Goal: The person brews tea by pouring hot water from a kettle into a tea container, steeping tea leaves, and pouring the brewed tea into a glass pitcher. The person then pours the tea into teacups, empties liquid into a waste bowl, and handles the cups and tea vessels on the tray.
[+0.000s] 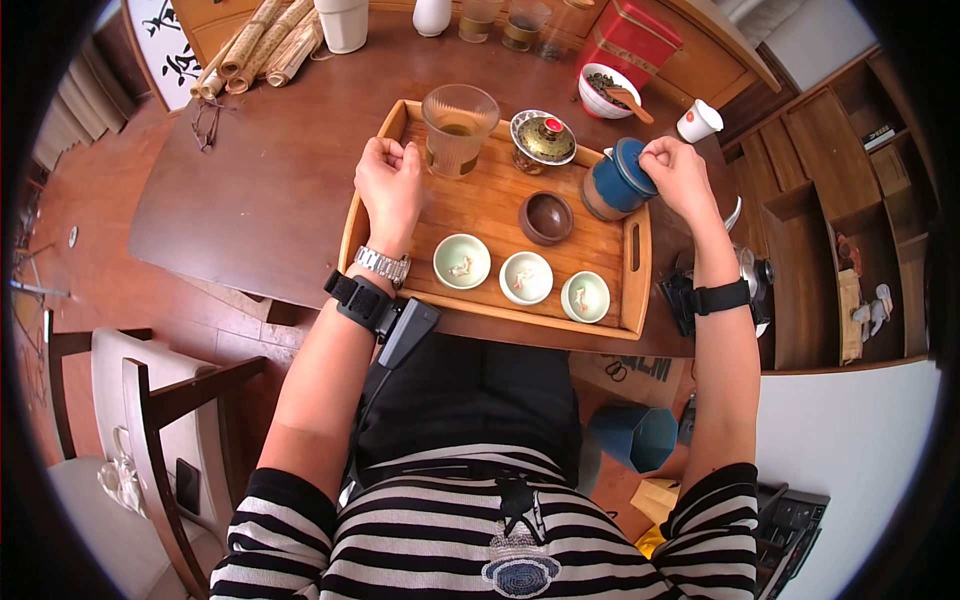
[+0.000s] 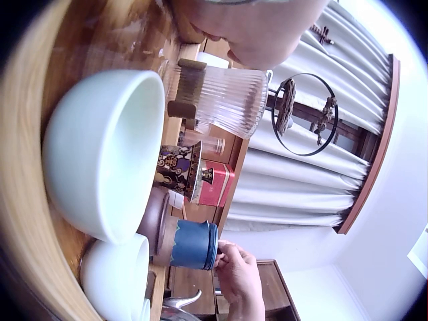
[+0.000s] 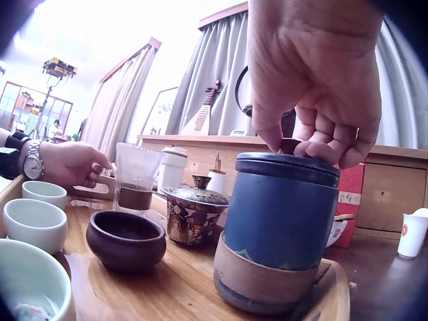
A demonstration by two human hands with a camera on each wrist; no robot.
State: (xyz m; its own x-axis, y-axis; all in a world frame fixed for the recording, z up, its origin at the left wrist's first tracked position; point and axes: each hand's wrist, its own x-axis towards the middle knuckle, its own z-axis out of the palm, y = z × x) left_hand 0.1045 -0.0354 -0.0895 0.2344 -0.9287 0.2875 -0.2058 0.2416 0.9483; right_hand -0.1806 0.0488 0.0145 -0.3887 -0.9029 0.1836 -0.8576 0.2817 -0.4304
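Observation:
My right hand (image 1: 680, 175) pinches the knob on the lid (image 3: 287, 167) of a blue jar (image 3: 277, 221) with a brown band, at the tray's right end. The lid sits on the jar's rim. My left hand (image 1: 388, 190), fingers loosely curled, is beside a ribbed glass pitcher (image 1: 460, 120) with brownish liquid low in it. Between pitcher and jar stands a patterned lidded bowl (image 3: 194, 214). In front of it is a small dark brown bowl (image 1: 546, 218). Three pale green cups, the left one (image 1: 462, 262) nearest my left wrist, line the front of the wooden tray (image 1: 470, 205).
Behind the tray are a white bowl of dark leaves (image 1: 606, 95) with a wooden scoop, a red box (image 1: 630, 45) and a white paper cup (image 1: 699, 122). Rolled bamboo mats (image 1: 262, 45) lie at the back left. A metal kettle (image 1: 752, 275) stands right of the tray.

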